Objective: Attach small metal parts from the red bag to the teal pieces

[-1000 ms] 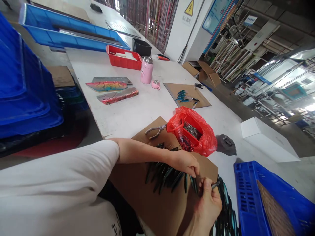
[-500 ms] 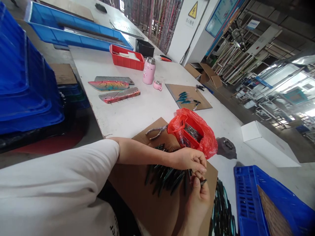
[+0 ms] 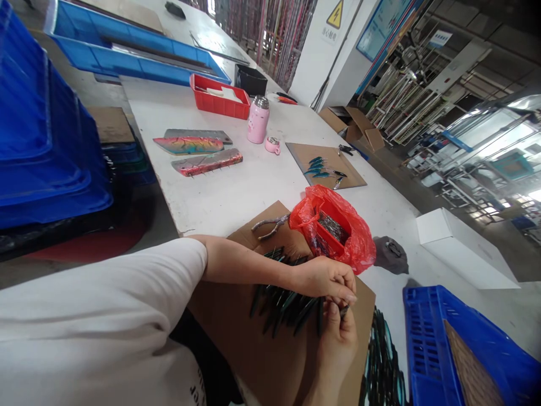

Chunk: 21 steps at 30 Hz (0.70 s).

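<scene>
Dark lures point(image 3: 289, 307) lie heaped on a cardboard sheet point(image 3: 270, 361) at the near edge of the tabletop point(image 3: 236, 194), partly under my left forearm. I have my left hand point(image 3: 319, 277) just right of the heap, its fingers curled and nearly closed in a pinch; whether they grip anything I cannot tell. Right below it, my right hand point(image 3: 338, 344) has its fingers closed on a small dark piece point(image 3: 344, 310), whose tip pokes out beside the thumb, the rest being hidden. I see a second group of lures point(image 3: 382, 355) laid close together to the right of the cardboard, between it and a blue crate point(image 3: 426, 338). On the far side of the heap, a red plastic bag point(image 3: 363, 248) sits open around a red box of thin metal parts point(image 3: 332, 225), with the grey handles of a tool point(image 3: 268, 228) sticking out at its left and a dark bundle point(image 3: 391, 255) just to its right. Farther off I have a board point(image 3: 346, 169) carrying small blue lures point(image 3: 315, 165), and to its left a pink bottle point(image 3: 257, 121) beside a pink cup point(image 3: 271, 146). Two colourful fish-shaped pieces point(image 3: 190, 145) lie on the left, nearer than a red bin point(image 3: 220, 104).
</scene>
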Motion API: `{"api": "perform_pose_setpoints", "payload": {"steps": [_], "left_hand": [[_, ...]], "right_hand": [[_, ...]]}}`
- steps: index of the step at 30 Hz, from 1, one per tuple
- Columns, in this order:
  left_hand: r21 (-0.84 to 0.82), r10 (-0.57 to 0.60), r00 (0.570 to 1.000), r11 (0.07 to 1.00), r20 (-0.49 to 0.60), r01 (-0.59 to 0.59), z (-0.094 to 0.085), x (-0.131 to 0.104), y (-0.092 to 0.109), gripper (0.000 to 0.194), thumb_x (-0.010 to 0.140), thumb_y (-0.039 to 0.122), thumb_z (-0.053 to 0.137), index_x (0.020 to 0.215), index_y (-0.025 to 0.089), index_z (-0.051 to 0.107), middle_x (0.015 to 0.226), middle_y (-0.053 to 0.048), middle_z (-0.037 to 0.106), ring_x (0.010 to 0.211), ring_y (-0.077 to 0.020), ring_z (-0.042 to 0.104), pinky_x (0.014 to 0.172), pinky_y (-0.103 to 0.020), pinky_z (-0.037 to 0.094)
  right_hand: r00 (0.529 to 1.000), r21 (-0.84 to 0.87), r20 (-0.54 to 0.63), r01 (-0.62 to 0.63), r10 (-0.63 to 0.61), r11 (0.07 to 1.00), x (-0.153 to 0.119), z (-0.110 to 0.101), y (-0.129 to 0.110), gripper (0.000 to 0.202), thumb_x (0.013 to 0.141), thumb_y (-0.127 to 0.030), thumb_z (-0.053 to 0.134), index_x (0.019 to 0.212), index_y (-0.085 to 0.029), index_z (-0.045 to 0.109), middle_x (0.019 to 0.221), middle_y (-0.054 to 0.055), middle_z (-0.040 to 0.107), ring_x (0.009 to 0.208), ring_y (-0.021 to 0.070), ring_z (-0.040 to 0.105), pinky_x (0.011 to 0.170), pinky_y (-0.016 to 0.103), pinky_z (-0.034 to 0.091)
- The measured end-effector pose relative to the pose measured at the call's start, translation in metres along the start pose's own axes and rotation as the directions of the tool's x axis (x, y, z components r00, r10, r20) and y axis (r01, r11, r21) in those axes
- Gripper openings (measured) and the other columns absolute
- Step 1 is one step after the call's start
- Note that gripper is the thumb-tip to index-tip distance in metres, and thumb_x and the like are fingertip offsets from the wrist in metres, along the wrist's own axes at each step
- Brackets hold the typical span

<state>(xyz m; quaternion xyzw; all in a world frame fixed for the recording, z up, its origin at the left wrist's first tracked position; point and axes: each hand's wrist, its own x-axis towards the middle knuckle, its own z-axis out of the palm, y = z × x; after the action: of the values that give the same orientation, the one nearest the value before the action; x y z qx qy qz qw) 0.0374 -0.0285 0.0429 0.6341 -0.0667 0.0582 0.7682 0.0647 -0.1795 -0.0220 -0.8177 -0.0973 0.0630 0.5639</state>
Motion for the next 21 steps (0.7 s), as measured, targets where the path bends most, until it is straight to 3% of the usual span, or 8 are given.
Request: {"api": "perform_pose_setpoints", "payload": {"steps": [10,16,21], "left_hand": [[0.321,0.108,0.994,0.941,0.011,-0.106,-0.004,0.0,0.002,0.014,0.072,0.026,0.059,0.075,0.013,0.055,0.067,0.003,0.056,0.059,-0.0045,0.052,0.055,-0.012,0.039],[0.289,0.045,0.998,0.956,0.047,-0.056,-0.007,0.004,-0.007,0.014,0.071,0.025,0.059,0.072,0.012,0.053,0.062,0.004,0.054,0.055,-0.0035,0.05,0.051,-0.011,0.036],[0.233,-0.069,0.997,0.97,-0.014,0.071,-0.009,0.012,-0.022,0.019,0.07,0.029,0.059,0.08,0.013,0.055,0.067,0.002,0.057,0.061,-0.0061,0.053,0.055,-0.014,0.039]], "right_hand": [[1.0,-0.081,-0.022,0.018,-0.02,0.997,0.0,0.0,0.0,0.049,0.071,-0.051,0.051,0.109,-0.021,0.057,0.097,0.006,0.065,0.085,0.0189,0.059,0.07,0.027,0.044],[1.0,-0.138,-0.012,0.014,-0.015,0.99,-0.003,0.003,0.0,0.05,0.071,-0.052,0.05,0.107,-0.018,0.059,0.086,0.006,0.067,0.073,0.0172,0.059,0.063,0.025,0.043],[1.0,-0.214,-0.01,0.0,-0.002,0.977,0.0,0.002,-0.005,0.047,0.072,-0.053,0.048,0.107,-0.022,0.058,0.094,0.005,0.066,0.085,0.0195,0.058,0.069,0.025,0.041]]}}
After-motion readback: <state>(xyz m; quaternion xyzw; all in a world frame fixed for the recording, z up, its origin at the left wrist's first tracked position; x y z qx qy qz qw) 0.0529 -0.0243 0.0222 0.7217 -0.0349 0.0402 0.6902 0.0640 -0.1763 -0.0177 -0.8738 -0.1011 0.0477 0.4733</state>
